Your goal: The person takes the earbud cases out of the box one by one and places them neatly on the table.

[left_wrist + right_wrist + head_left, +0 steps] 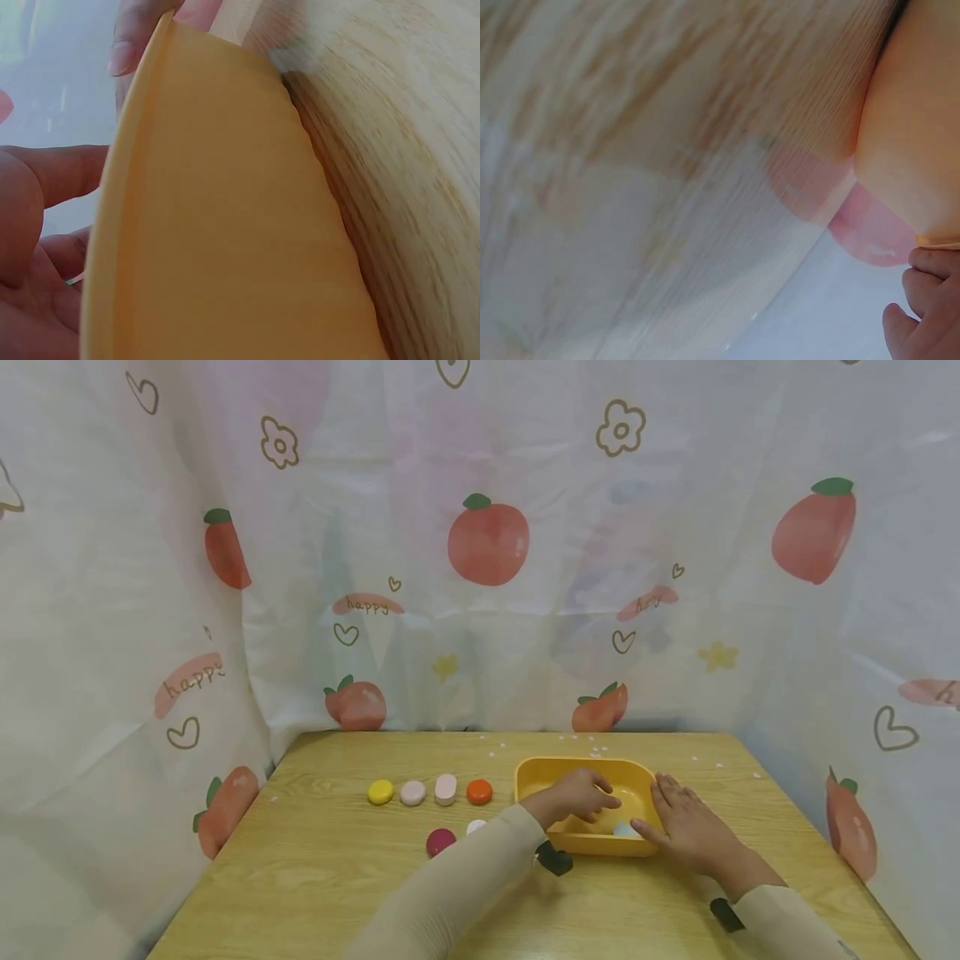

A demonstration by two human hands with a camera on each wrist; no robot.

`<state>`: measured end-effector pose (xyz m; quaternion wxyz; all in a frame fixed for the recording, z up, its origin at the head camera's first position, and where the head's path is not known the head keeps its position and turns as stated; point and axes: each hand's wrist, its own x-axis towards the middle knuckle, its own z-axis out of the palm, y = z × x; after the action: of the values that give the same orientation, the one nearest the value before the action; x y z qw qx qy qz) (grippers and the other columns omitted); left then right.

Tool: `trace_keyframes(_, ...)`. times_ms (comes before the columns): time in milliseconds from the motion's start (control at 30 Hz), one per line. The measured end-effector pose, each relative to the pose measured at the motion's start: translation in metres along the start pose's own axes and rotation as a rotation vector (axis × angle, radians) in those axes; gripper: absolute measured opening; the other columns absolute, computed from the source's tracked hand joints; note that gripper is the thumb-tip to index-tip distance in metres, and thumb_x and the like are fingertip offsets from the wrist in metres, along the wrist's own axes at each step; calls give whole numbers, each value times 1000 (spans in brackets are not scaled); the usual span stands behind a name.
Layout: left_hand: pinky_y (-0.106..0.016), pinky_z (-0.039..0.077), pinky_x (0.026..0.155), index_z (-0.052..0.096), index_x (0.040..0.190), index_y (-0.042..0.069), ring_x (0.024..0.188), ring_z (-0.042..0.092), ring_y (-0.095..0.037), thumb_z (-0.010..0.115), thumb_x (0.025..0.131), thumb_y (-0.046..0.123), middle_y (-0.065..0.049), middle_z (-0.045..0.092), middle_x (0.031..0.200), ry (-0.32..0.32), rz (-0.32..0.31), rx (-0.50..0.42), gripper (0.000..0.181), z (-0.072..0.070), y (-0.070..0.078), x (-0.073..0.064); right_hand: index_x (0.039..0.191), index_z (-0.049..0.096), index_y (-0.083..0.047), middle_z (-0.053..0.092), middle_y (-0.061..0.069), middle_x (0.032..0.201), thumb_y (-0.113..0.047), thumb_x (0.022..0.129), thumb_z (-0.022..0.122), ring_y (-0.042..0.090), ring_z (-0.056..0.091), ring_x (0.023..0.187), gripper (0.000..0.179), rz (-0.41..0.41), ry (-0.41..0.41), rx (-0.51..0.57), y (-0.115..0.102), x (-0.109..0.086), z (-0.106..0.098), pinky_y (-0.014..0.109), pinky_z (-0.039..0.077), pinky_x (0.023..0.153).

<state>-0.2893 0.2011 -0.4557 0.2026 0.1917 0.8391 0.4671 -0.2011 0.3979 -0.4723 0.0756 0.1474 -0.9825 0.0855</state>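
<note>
A yellow-orange plastic bin [589, 845] stands on the wooden table. My left hand [577, 795] reaches over its near left side, fingers loosely bent above the inside, and I see nothing held. In the left wrist view the bin's outer wall [225, 187] hides part of that hand. At the bin's right end, my right hand [693, 828] lies along the rim with its fingers mostly straight and thumb spread toward the near corner. A pale blue round piece [625, 830] lies inside the bin near that thumb, partly covered.
Left of the bin sit a yellow disc [380, 792], a pale pink disc [412, 792], a pink oval piece [446, 789] and an orange disc [479, 792]. Nearer are a dark red disc [441, 842] and a white piece [476, 827], partly behind the left sleeve. A printed curtain [480, 643] encloses the table.
</note>
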Motion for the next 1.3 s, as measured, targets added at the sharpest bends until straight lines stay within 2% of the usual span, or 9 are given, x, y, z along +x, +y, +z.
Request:
trace_keyframes(200,-31,56,60,70,101,6,66,63,-21,78,85,17,-1,60,78,14,-14,7,22,11,3,3,140,31,19,23,35,150,-54,100,45,50,20,138,85,-3,10,-11,-2,-1,-1,64,20,108)
trace_keyframes(500,-32,57,61,69,108,2,70,62,-18,75,87,13,-3,63,81,-62,-11,-48,24,19,1,8,140,32,20,24,35,149,-54,100,44,50,20,138,84,-4,21,-22,-5,-1,-1,63,20,108)
trace_keyframes(633,-29,56,60,70,110,2,71,64,-17,73,88,15,-1,64,85,-104,11,8,26,23,-3,11,141,31,19,22,35,150,-55,100,43,50,19,138,85,3,13,-13,-2,0,1,63,19,108)
trace_keyframes(800,-28,55,66,71,112,6,76,63,-14,69,91,20,4,65,93,-152,25,71,25,28,-1,9,141,31,19,22,35,150,-55,100,43,50,19,138,85,5,14,-16,0,-1,3,63,19,108)
trace_keyframes(1000,-26,52,68,71,113,7,75,59,-10,66,91,13,6,66,99,-189,40,97,23,33,3,7,141,30,19,22,34,151,-55,99,44,49,19,139,86,4,26,-23,-1,-2,1,63,18,109)
trace_keyframes(1167,-23,48,60,72,114,8,69,54,-10,66,90,8,8,65,97,-191,58,150,24,38,1,12,142,30,19,22,34,151,-54,99,45,49,18,139,86,8,15,-7,-1,-2,2,63,18,109)
trace_keyframes(1300,-22,46,57,74,109,8,66,52,-10,70,87,8,6,66,88,-169,91,237,22,40,0,15,142,30,18,22,34,151,-55,99,45,49,18,139,86,13,9,1,0,-1,2,62,18,109)
